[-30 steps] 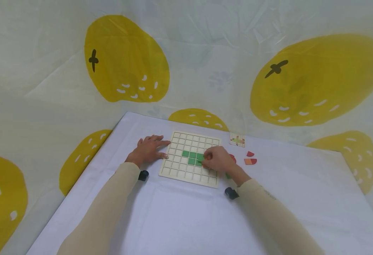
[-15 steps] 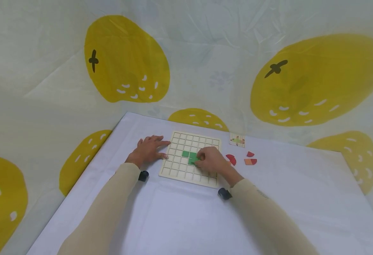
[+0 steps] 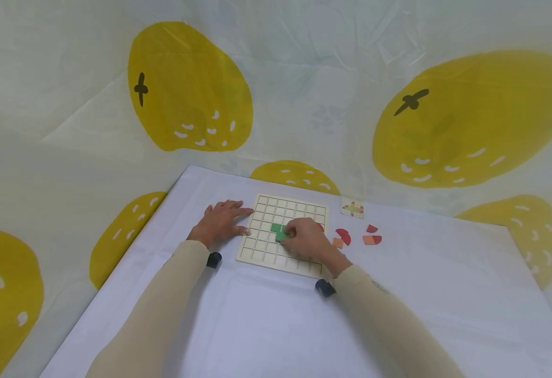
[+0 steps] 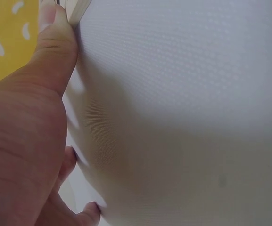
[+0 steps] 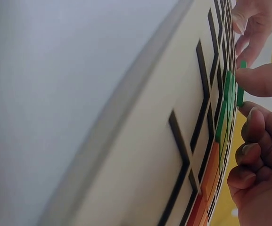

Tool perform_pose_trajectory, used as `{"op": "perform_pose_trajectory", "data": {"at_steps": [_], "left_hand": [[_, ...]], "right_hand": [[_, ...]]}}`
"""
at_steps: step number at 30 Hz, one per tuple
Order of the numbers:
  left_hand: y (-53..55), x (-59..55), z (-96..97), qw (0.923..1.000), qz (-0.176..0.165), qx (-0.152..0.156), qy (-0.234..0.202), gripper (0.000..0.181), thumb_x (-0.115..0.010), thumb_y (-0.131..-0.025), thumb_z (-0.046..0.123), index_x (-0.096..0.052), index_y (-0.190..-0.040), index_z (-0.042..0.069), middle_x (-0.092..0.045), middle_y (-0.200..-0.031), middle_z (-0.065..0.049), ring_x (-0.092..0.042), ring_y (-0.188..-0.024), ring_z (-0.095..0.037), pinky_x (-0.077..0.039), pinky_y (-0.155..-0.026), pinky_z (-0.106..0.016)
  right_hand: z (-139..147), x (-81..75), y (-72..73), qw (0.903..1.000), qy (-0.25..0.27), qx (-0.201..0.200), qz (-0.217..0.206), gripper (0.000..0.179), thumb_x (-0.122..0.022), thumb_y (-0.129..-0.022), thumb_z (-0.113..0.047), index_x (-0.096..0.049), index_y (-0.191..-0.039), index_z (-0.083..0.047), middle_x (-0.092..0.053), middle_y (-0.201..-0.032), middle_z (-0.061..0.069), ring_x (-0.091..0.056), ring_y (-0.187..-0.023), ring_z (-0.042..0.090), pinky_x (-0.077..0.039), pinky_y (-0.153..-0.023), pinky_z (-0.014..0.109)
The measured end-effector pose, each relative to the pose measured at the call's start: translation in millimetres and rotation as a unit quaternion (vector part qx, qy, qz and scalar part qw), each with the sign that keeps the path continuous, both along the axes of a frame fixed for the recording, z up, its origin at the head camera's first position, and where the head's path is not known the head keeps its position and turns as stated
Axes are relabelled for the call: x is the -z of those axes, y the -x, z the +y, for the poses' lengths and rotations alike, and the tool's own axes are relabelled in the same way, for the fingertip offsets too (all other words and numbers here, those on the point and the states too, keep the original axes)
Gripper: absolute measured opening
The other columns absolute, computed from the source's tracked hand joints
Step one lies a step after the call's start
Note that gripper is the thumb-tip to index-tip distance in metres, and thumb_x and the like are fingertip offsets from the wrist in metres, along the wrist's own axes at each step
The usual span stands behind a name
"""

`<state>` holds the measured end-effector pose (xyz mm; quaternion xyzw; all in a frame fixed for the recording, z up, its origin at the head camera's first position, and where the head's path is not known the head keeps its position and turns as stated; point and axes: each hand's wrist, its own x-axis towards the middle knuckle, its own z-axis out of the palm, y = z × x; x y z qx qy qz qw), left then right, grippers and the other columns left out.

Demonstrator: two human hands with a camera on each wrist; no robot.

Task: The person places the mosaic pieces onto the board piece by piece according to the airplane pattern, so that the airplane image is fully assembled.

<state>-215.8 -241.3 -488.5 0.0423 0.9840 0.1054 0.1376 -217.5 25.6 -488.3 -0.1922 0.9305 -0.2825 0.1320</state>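
Note:
A pale wooden grid board (image 3: 259,255) lies on the white table. My right hand (image 3: 306,240) is over the middle of it, and in the right wrist view its thumb and a finger pinch a thin green tile (image 5: 241,92) on edge. Other green tiles (image 5: 223,110) sit in the grid just under it, with an orange tile (image 5: 211,167) and a red piece (image 5: 198,209) nearer that camera. In the head view the right hand covers part of these. My left hand (image 3: 220,223) lies spread at the board's left side, thumb (image 4: 51,49) on its edge.
Right of the board lie red rounded pieces (image 3: 345,237), an orange square (image 3: 337,242), a red quarter-round piece (image 3: 372,228), and an orange square beside a red piece (image 3: 376,240). A small pattern card (image 3: 352,208) lies at the back, near the patterned curtain (image 3: 295,105).
My right hand has slid leftward across the board with the pinched green tile, uncovering the red and orange pieces on its right. The left hand stays at the board's edge.

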Motion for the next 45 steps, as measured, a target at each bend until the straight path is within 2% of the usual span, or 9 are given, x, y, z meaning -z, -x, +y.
{"op": "perform_pose_trajectory", "data": {"at_steps": [12,24,31,38,45], "left_hand": [[2.6,1.1,-0.6,1.0000,-0.003,0.003,0.005,0.077,-0.070,-0.089,0.064,-0.041,-0.158,0.047,-0.030,-0.173,0.001,-0.026,-0.160,-0.035,-0.016,-0.126,-0.073],[0.6,-3.9,1.3,0.9999,-0.013,-0.007,0.000,0.076,-0.071,-0.089,0.062,-0.040,-0.158,0.047,-0.030,-0.173,0.001,-0.025,-0.161,-0.035,-0.015,-0.126,-0.073],[0.2,-3.7,2.8,0.9999,-0.014,-0.008,0.000,0.076,-0.071,-0.090,0.061,-0.040,-0.158,0.047,-0.030,-0.173,0.001,-0.024,-0.161,-0.035,-0.015,-0.126,-0.073],[-1.9,-1.4,3.3,1.0000,-0.006,0.001,-0.003,0.076,-0.072,-0.090,0.061,-0.042,-0.158,0.044,-0.032,-0.173,-0.001,-0.026,-0.160,-0.037,-0.016,-0.125,-0.074],[-1.2,-3.6,3.2,1.0000,-0.005,-0.007,-0.001,0.076,-0.072,-0.089,0.061,-0.042,-0.157,0.045,-0.032,-0.172,0.000,-0.026,-0.160,-0.036,-0.016,-0.126,-0.074]], "right_hand": [[-8.5,4.2,-0.5,0.9998,0.007,-0.006,0.016,0.026,-0.079,-0.091,-0.032,-0.079,-0.109,-0.014,-0.059,-0.077,0.002,-0.058,-0.079,0.018,-0.045,-0.069,0.031],[-14.0,4.3,-1.1,0.9994,0.018,-0.019,0.022,0.024,-0.079,-0.091,-0.031,-0.078,-0.105,-0.011,-0.058,-0.074,0.001,-0.056,-0.074,0.017,-0.044,-0.067,0.030],[-15.8,4.8,-2.6,0.9997,0.014,-0.007,0.020,0.027,-0.081,-0.090,-0.030,-0.079,-0.109,-0.010,-0.061,-0.078,0.001,-0.057,-0.079,0.017,-0.046,-0.069,0.028],[-16.4,6.8,-5.2,0.9998,0.007,-0.001,0.021,0.025,-0.079,-0.091,-0.028,-0.079,-0.108,-0.010,-0.059,-0.075,0.001,-0.056,-0.074,0.015,-0.043,-0.066,0.028],[-18.2,3.5,-6.1,0.9996,0.012,0.007,0.024,0.024,-0.079,-0.091,-0.027,-0.078,-0.107,-0.010,-0.061,-0.079,0.001,-0.057,-0.080,0.018,-0.044,-0.070,0.030]]}}
